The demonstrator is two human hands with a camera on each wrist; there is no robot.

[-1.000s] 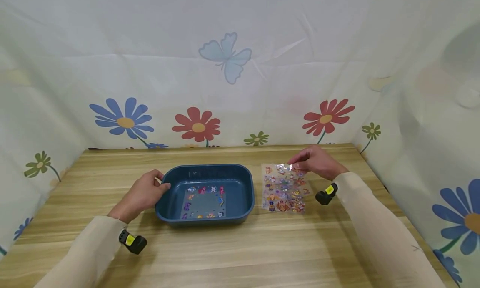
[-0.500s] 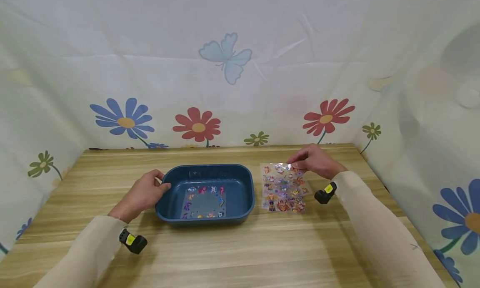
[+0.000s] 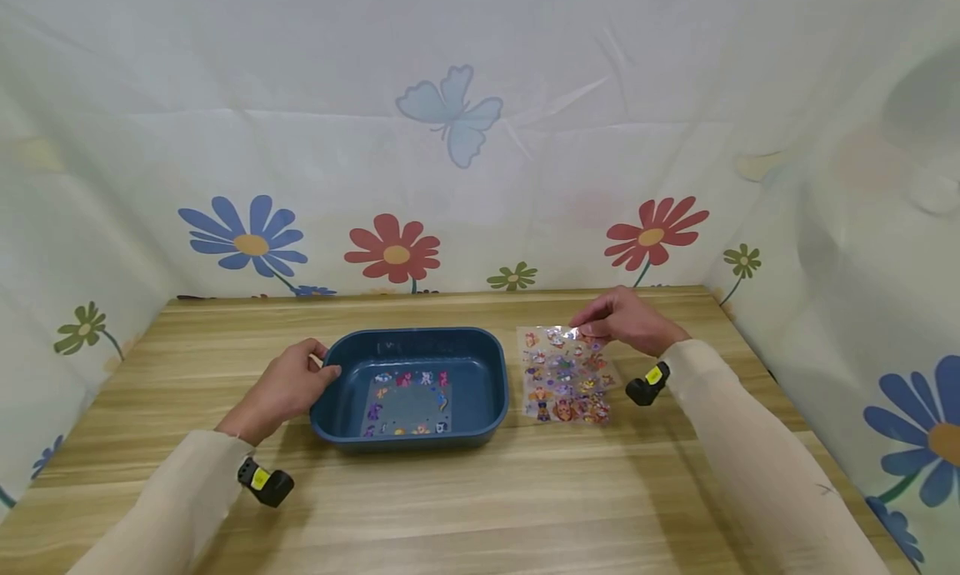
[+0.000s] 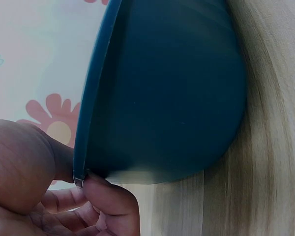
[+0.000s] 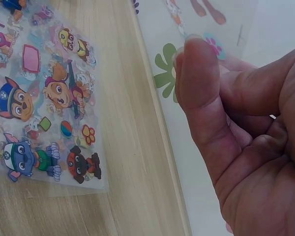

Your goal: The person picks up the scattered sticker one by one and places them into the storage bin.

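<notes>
My left hand (image 3: 288,387) pinches the left rim of a dark blue plastic basin (image 3: 480,392), thumb over the edge and fingers outside. The left wrist view shows the thumb and a finger on either side of the rim (image 4: 88,93). Inside the basin lies a clear sticker sheet (image 3: 408,404) with cartoon ponies around its border. Right of the basin, my right hand (image 3: 633,321) pinches the far edge of a clear sticker sheet (image 3: 543,339), lifted over more sticker sheets (image 3: 562,408) printed with cartoon dogs. In the right wrist view those sheets (image 5: 44,98) overlap on the wood.
Everything stands on a wood-grain table (image 3: 465,508). Its far edge meets a white cloth backdrop (image 3: 322,167) with printed flowers and a butterfly, which also hangs at both sides. Each wrist wears a small black camera, such as the right one (image 3: 647,385).
My right hand has drifted slightly left, and the upper sticker sheet has shifted left with it. The left hand and the basin have stayed put.
</notes>
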